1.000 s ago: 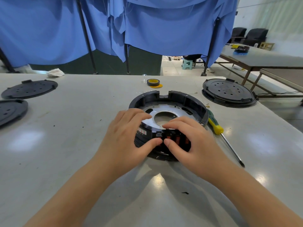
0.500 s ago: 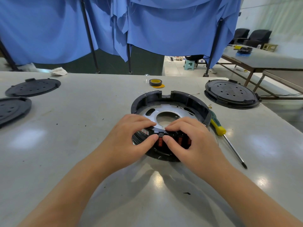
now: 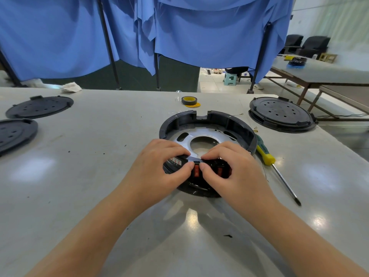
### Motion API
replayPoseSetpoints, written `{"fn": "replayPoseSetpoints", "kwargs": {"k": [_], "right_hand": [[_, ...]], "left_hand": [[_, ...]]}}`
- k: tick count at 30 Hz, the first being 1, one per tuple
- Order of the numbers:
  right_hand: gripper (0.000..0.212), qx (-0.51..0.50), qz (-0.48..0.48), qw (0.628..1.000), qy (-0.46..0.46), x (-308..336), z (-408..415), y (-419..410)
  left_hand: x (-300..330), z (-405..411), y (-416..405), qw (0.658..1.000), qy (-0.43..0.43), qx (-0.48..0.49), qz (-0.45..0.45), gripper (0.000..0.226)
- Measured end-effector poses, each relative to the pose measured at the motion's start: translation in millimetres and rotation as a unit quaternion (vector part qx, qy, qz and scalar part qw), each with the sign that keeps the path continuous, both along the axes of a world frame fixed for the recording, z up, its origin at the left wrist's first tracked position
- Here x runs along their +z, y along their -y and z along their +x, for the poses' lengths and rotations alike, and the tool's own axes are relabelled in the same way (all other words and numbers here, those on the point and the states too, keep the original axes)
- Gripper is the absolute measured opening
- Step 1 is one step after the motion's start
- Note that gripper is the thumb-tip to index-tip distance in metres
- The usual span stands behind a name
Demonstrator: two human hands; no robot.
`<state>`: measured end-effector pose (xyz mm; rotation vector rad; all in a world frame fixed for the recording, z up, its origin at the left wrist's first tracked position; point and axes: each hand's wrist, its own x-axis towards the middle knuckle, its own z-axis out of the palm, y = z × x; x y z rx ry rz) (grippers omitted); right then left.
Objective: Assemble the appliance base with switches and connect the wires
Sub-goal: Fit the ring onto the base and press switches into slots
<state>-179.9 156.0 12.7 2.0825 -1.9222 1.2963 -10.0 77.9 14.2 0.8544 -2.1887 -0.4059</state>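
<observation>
The round black base [image 3: 207, 136] sits mid-table [image 3: 99, 176], its near rim bearing red switches [image 3: 196, 170]. The left hand [image 3: 157, 166] and right hand [image 3: 231, 168] both clasp that near rim, fingers curled over the top, thumbs pressing beside one switch. A screwdriver [image 3: 265, 156] lies just right of the base. Tape [image 3: 189, 100] sits behind; black covers [image 3: 281, 112] lie at both sides.

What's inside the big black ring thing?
Inside the black base lies a silver metal plate with a round middle hole. The left hand and right hand cover its near part.
</observation>
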Motion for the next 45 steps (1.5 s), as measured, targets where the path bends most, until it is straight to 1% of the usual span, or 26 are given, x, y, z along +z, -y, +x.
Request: {"fn": "replayPoseSetpoints", "kwargs": {"k": [8,15,21,25,32,35,38,41,42,43,45], "right_hand": [[0.034,-0.006,0.043,0.997,-0.070,-2,-3,-3],[0.033,-0.031,0.045,0.995,-0.079,-2,1,-2],[0.031,-0.032,0.047,0.995,-0.084,-3,1,-2],[0.028,-0.025,0.037,0.997,-0.064,-2,0,-2],[0.018,-0.028,0.007,0.999,-0.033,-3,0,0],[0.019,-0.019,0.006,0.999,-0.028,-2,-1,-1],[0.024,-0.007,0.006,1.000,-0.016,1,-7,-1],[0.023,-0.036,0.008,0.999,0.017,7,-27,-1],[0.026,-0.046,0.017,0.999,0.021,9,-37,-1],[0.033,-0.052,0.030,0.998,0.019,12,-45,-2],[0.047,-0.066,0.048,0.997,-0.007,16,-60,-3]], "left_hand": [[-3,3,0,0.999,0.032,-0.027,0.001,0.038],[-4,-3,-3,1.000,0.024,-0.004,-0.005,0.031],[-3,-2,-1,1.000,0.020,-0.004,-0.003,0.031],[-2,1,0,1.000,0.000,-0.010,0.004,0.026],[0,-1,-3,1.000,-0.001,-0.002,-0.009,0.024],[0,-1,-3,1.000,0.008,-0.001,-0.011,0.024],[0,0,-2,1.000,0.014,-0.006,-0.012,0.025],[1,4,0,1.000,0.007,-0.014,-0.007,0.028],[1,6,1,1.000,0.005,-0.018,0.003,0.032],[2,7,1,1.000,0.003,-0.021,0.020,0.039],[3,9,2,0.999,0.002,-0.021,0.042,0.050]]}}
